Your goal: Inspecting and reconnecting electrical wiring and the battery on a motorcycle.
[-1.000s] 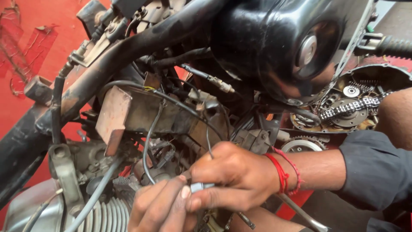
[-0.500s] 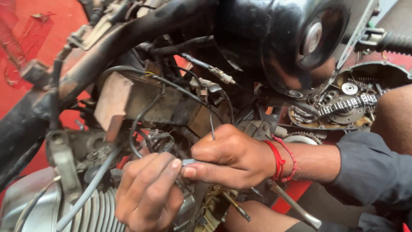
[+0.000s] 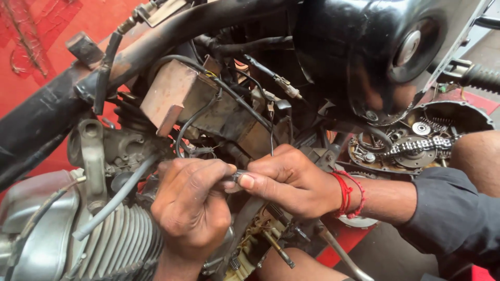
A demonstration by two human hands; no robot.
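Red floor behind; left hand and right hand pinch a mostly hidden grey part.

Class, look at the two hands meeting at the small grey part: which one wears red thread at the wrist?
The right hand, with the red thread and dark sleeve; the left hand has a bare wrist.

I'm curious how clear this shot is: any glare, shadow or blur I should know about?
Head view: soft daylight, no harsh glare; the glossy black tank carries pale reflections; deep shadow fills the frame behind the cables; both hands, left hand and right hand, look sharp; the chain at the right is crisp too.
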